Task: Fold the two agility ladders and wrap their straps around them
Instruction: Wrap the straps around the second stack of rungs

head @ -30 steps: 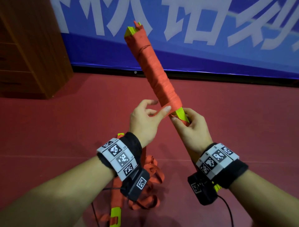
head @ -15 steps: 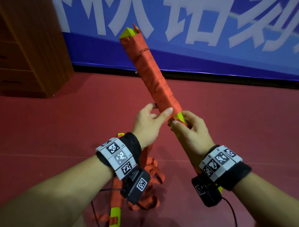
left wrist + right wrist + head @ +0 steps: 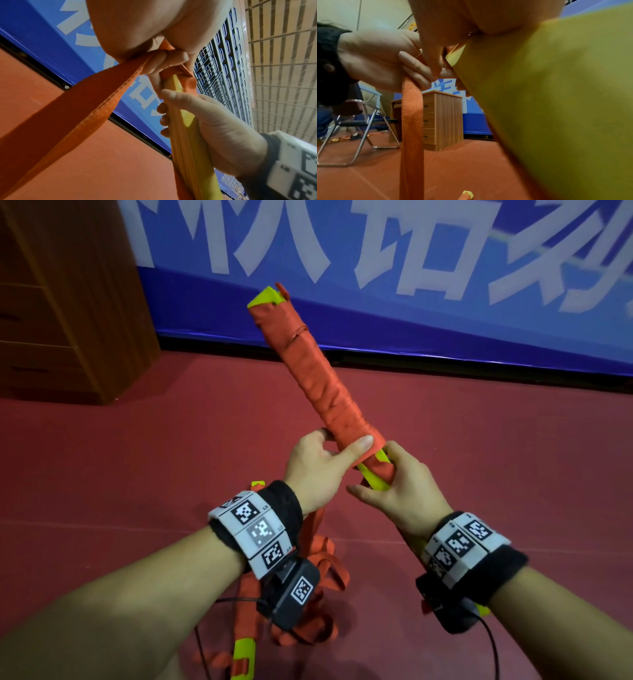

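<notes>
With the right hand (image 3: 400,487) clenched round the yellow butt of the raised folded ladder (image 3: 315,378) and the left hand (image 3: 317,463) pinching the orange strap (image 3: 72,113) against it, the last turns should, I'd guess, stay taut before tucking.

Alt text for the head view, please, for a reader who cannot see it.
Two hands hold a folded yellow agility ladder slanted above a red floor, nearly all wrapped in orange strap. The left hand pinches the strap's lowest turn; the right hand grips the bare end. A second ladder lies loose below.
</notes>
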